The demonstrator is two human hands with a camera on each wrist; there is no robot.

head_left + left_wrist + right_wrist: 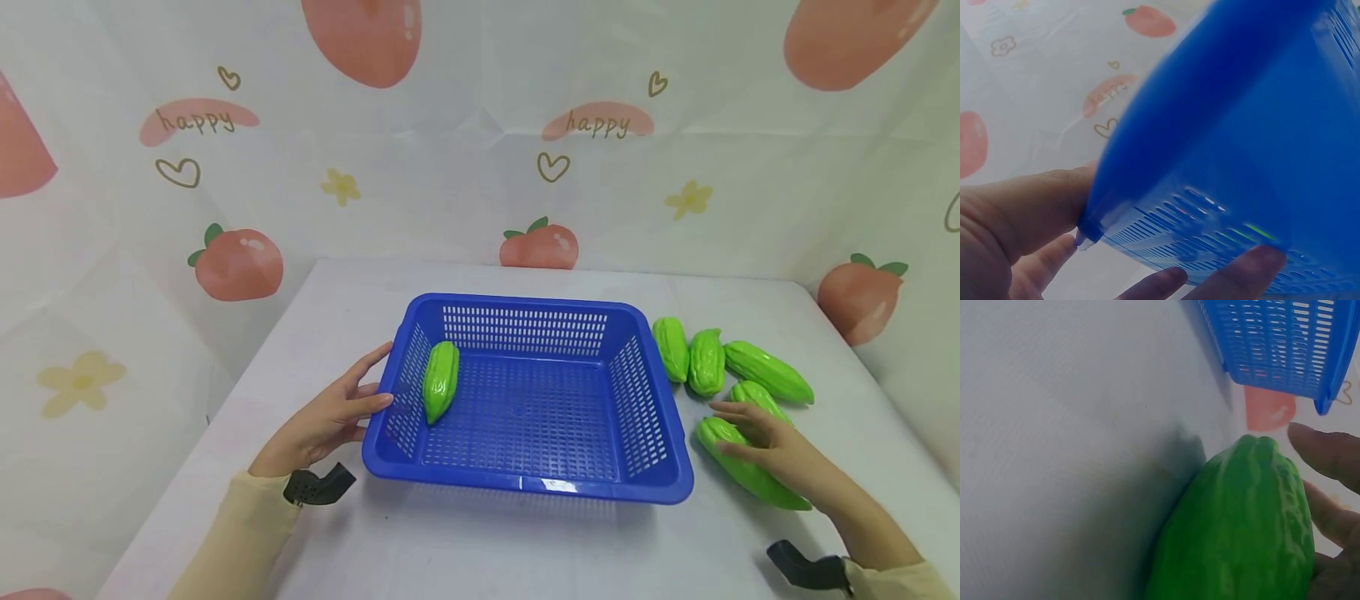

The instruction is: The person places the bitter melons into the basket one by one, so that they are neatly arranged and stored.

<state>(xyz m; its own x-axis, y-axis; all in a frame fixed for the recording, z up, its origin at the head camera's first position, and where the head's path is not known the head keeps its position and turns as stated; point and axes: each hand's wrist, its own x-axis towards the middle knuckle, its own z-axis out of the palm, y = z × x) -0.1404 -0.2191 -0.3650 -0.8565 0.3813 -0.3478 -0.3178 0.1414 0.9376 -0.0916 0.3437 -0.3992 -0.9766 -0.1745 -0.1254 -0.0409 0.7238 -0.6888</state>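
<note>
A blue plastic basket [517, 487] stands in the middle of the table, one glossy green bitter melon [441, 382] lying inside along its left wall. My left hand [330, 417] touches the basket's left side, thumb and fingertips at the rim; in the left wrist view other fingers [1247, 272] rest against the slotted outer wall. To the right of the basket, my right hand [776, 446] is over the nearest bitter melon [757, 479], fingers spread and loosely bent. In the right wrist view, the thumb [1329, 453] stands apart from the ribbed melon [1241, 519].
Several more bitter melons lie close together behind the right hand, among them one by the basket's corner [671, 348] and a slanted one [768, 371]. A white cloth with printed fruit [540, 246] hangs behind the white table [465, 550].
</note>
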